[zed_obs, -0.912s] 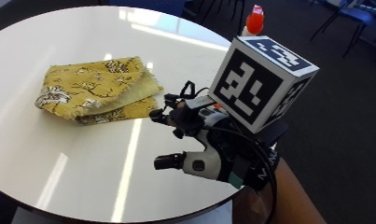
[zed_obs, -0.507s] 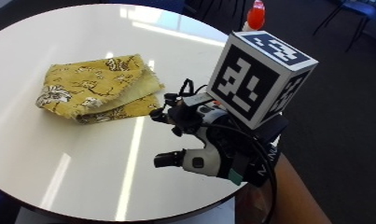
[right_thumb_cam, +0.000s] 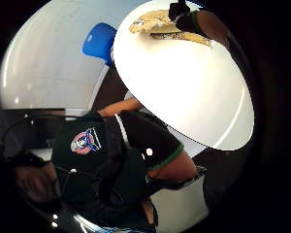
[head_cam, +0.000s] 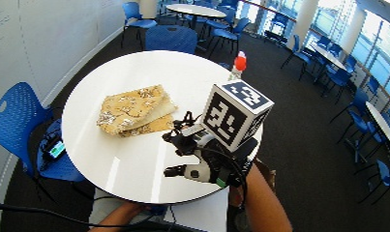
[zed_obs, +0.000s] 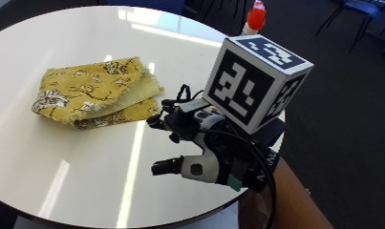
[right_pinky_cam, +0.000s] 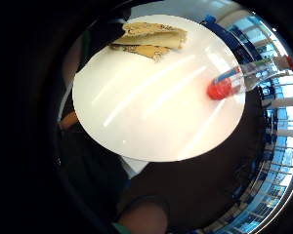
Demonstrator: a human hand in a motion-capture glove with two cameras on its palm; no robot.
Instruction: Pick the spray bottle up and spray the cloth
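Yellow cloth [zed_obs: 96, 93] is lying folded on the white round table [zed_obs: 65, 157], at about nine o'clock from the gloved right hand [zed_obs: 205, 143] in the outside view. It is probably sitting flat so the spray can land on it. The spray bottle [zed_obs: 255, 16] with the red top is standing at the table's far edge, at about twelve o'clock from the hand, well apart from it. The hand is hanging over the near part of the table and is not touching anything. I cannot tell if its fingers are straight or curled, because the gear on the glove is hiding them.

In the wide outside view, the bottle [head_cam: 238, 65] is standing upright, far from the cloth [head_cam: 133, 111].

In the little finger side palm view, the bottle [right_pinky_cam: 234, 83] is waiting at the table's rim, so I think picking it up comes first.

In the thumb side palm view, the cloth [right_thumb_cam: 160, 24] is lying at the table's far rim.
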